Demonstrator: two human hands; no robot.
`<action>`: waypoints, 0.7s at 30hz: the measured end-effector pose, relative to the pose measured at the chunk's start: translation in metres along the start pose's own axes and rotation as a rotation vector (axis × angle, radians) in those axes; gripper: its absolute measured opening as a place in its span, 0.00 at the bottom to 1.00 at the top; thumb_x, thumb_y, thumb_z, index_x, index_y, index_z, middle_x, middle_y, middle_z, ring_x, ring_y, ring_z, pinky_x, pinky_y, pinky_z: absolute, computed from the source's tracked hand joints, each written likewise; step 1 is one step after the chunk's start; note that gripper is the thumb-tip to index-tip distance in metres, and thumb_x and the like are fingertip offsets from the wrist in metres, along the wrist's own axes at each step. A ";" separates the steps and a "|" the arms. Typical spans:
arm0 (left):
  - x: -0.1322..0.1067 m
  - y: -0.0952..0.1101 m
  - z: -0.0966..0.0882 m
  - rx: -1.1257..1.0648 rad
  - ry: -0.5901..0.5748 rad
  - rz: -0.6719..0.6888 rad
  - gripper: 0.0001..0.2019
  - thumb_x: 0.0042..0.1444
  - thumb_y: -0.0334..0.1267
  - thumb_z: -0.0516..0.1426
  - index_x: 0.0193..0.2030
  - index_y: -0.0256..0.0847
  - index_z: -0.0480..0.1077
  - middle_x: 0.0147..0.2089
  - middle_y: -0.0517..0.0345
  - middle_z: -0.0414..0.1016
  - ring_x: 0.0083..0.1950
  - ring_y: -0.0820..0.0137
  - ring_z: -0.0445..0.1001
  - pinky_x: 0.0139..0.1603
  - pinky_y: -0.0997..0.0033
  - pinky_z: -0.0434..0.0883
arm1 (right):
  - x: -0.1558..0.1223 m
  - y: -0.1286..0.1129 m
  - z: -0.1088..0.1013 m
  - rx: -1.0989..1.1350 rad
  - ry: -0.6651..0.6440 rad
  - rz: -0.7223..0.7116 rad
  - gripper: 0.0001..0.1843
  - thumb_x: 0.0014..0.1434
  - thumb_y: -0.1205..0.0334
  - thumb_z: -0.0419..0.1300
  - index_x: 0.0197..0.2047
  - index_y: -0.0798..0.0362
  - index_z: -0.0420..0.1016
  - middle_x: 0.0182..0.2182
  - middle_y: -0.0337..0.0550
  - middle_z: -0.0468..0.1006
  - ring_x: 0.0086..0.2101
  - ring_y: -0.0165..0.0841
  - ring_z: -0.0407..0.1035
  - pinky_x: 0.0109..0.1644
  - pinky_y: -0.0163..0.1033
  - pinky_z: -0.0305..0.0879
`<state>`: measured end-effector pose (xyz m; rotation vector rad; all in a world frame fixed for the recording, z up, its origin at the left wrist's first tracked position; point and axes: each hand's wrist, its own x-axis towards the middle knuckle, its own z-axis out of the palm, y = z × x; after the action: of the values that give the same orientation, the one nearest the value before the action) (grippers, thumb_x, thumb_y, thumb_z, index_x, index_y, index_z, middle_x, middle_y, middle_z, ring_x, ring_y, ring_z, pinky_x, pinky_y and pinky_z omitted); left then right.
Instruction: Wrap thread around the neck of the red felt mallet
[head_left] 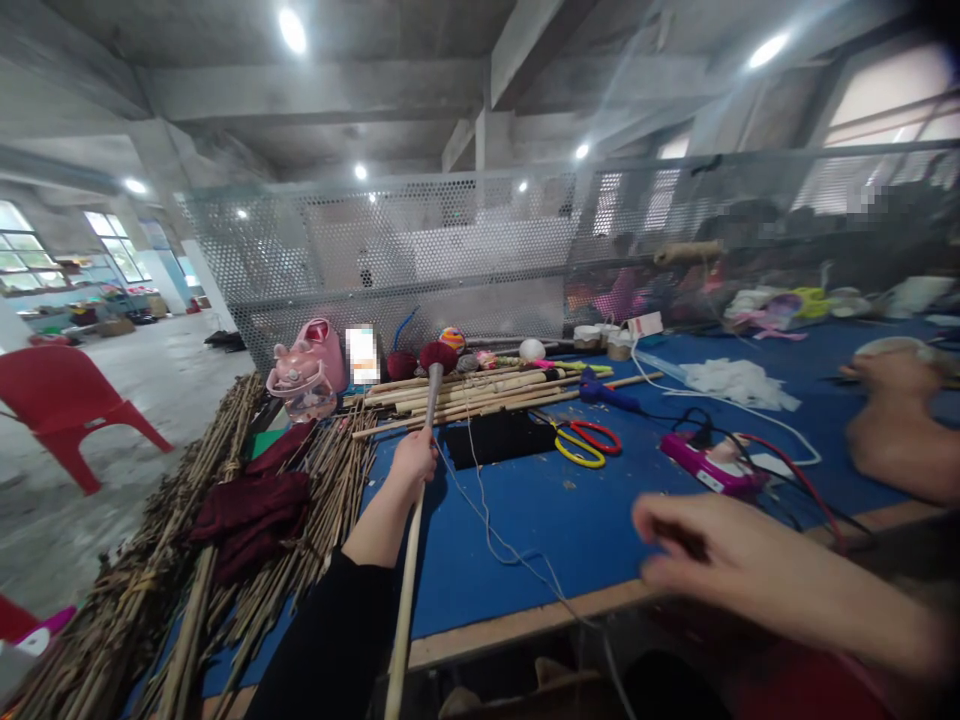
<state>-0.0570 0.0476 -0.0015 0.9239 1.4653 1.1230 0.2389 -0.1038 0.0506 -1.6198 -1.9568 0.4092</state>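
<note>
My left hand (415, 462) is wrapped around a long stick (409, 590) with a dark red ball (438, 357) at its far end, left of the scissors (581, 463) on the tabletop (547, 530). My blurred right hand (697, 550), fingers loosely curled with the thumb apart, hangs nearer me than the scissors and to their right.

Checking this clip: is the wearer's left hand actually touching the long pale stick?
Touching. The head view shows the left hand closed around the pale stick, whose grey upper part shows above the grip and bare length below.
</note>
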 end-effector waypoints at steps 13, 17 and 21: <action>-0.027 -0.002 0.032 -0.046 -0.177 -0.037 0.12 0.54 0.47 0.47 0.28 0.40 0.58 0.17 0.68 0.54 0.12 0.82 0.47 0.14 0.80 0.42 | 0.167 -0.056 0.128 1.117 -0.674 0.223 0.18 0.42 0.71 0.57 0.39 0.52 0.61 0.24 0.36 0.70 0.26 0.27 0.67 0.28 0.31 0.62; -0.025 -0.005 0.033 -0.082 -0.168 -0.035 0.09 0.50 0.43 0.49 0.26 0.39 0.58 0.16 0.68 0.53 0.12 0.82 0.47 0.13 0.80 0.42 | 0.177 -0.050 0.135 0.961 -0.793 0.184 0.18 0.36 0.75 0.54 0.35 0.54 0.63 0.20 0.34 0.69 0.19 0.24 0.62 0.19 0.27 0.53; -0.025 -0.005 0.034 -0.139 -0.144 -0.089 0.07 0.49 0.39 0.46 0.29 0.39 0.59 0.16 0.68 0.54 0.12 0.82 0.47 0.13 0.80 0.42 | 0.174 -0.037 0.133 0.873 -0.623 0.225 0.09 0.42 0.71 0.52 0.31 0.55 0.65 0.14 0.31 0.62 0.12 0.20 0.46 0.15 0.29 0.35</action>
<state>-0.0187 0.0285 -0.0010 0.8174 1.2830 1.0564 0.1112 0.0716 0.0043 -1.1718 -1.5684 1.7419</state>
